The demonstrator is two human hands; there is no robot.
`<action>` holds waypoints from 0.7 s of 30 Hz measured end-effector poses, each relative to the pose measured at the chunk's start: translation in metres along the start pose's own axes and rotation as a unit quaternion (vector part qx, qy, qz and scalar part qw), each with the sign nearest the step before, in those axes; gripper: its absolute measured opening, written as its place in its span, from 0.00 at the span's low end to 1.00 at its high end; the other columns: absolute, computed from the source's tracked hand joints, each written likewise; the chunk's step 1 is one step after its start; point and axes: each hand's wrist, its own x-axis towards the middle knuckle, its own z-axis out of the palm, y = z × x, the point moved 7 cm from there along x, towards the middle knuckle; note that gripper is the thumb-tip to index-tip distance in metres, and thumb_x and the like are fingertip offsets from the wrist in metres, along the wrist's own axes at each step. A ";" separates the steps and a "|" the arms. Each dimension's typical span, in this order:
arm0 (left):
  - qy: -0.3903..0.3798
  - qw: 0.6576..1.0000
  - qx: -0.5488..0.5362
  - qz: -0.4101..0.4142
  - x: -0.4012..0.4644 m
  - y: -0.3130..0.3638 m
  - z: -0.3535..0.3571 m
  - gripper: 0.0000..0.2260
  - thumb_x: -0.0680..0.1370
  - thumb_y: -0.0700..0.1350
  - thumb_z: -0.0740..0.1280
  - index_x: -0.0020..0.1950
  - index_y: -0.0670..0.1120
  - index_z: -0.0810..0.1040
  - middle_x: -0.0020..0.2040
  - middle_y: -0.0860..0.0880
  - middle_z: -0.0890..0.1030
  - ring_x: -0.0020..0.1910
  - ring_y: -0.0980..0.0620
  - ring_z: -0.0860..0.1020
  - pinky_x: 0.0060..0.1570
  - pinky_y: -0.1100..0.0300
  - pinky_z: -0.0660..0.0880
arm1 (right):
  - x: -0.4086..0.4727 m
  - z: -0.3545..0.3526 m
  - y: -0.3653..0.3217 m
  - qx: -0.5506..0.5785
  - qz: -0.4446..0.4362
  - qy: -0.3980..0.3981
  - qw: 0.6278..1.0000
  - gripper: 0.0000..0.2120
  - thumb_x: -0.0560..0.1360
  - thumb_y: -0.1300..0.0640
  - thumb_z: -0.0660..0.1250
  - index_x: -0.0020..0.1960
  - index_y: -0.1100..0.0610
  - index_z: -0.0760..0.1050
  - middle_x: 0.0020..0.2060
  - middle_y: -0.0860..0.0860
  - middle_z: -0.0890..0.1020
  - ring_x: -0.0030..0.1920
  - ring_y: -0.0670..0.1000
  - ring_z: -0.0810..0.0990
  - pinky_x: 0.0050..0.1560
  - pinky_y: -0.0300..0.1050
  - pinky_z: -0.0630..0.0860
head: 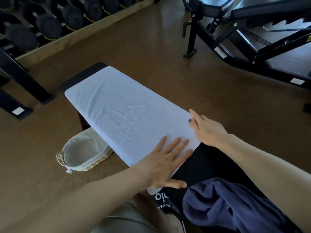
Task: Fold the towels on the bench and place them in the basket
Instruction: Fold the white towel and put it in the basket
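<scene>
Towel [124, 108] spread over bench [84, 73], basket [84, 152] beside, dumbbells [48, 19] beyond

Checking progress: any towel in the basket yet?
No, the basket shows only its bare liner; the white towel lies spread on the bench.

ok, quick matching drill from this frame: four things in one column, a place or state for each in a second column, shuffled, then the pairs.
Things:
1. white towel
2. basket
3. blue garment
4. left hand

Places or states:
A. on the floor beside the bench, partly under its edge
B. bunched on the near end of the bench
C. spread flat along the bench top
D. fingers straight, lying flat on the near end of the towel

Pairs: 1-C, 2-A, 3-B, 4-D
</scene>
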 end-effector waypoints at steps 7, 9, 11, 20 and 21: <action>0.017 0.997 -0.068 -0.029 -0.023 -0.011 -0.007 0.43 0.79 0.73 0.50 0.83 0.52 0.35 0.82 0.50 0.32 0.79 0.51 0.29 0.78 0.43 0.36 | -0.003 -0.007 -0.007 -0.149 -0.007 0.094 0.984 0.29 0.84 0.43 0.41 0.83 0.52 0.48 0.73 0.60 0.70 0.71 0.62 0.71 0.72 0.61 0.64; 0.007 0.995 -0.065 -0.074 -0.037 -0.034 -0.007 0.44 0.77 0.75 0.50 0.82 0.52 0.33 0.81 0.49 0.30 0.78 0.51 0.28 0.79 0.44 0.37 | -0.008 -0.015 -0.031 -0.152 -0.055 0.161 0.974 0.29 0.85 0.44 0.41 0.83 0.53 0.51 0.76 0.59 0.67 0.75 0.60 0.66 0.76 0.60 0.60; -0.035 0.997 -0.017 -0.069 -0.046 -0.038 0.003 0.47 0.75 0.76 0.49 0.82 0.52 0.32 0.80 0.47 0.28 0.78 0.49 0.27 0.78 0.43 0.35 | -0.015 -0.012 -0.059 -0.105 -0.116 0.173 0.972 0.28 0.85 0.45 0.41 0.83 0.53 0.51 0.79 0.57 0.62 0.79 0.59 0.60 0.78 0.58 0.55; 0.014 0.994 0.090 -0.054 -0.039 -0.017 0.026 0.50 0.78 0.68 0.62 0.81 0.48 0.31 0.80 0.41 0.30 0.79 0.39 0.32 0.73 0.35 0.33 | -0.019 0.025 -0.054 -0.101 -0.093 0.077 0.988 0.29 0.84 0.42 0.36 0.83 0.50 0.44 0.82 0.57 0.47 0.82 0.58 0.44 0.80 0.57 0.44; -0.002 0.996 0.071 -0.047 -0.040 -0.017 0.027 0.51 0.76 0.71 0.61 0.81 0.48 0.31 0.80 0.42 0.30 0.79 0.40 0.31 0.73 0.36 0.33 | -0.019 0.022 -0.058 -0.108 -0.086 0.073 0.988 0.28 0.85 0.43 0.38 0.83 0.50 0.46 0.82 0.57 0.48 0.82 0.59 0.45 0.80 0.58 0.45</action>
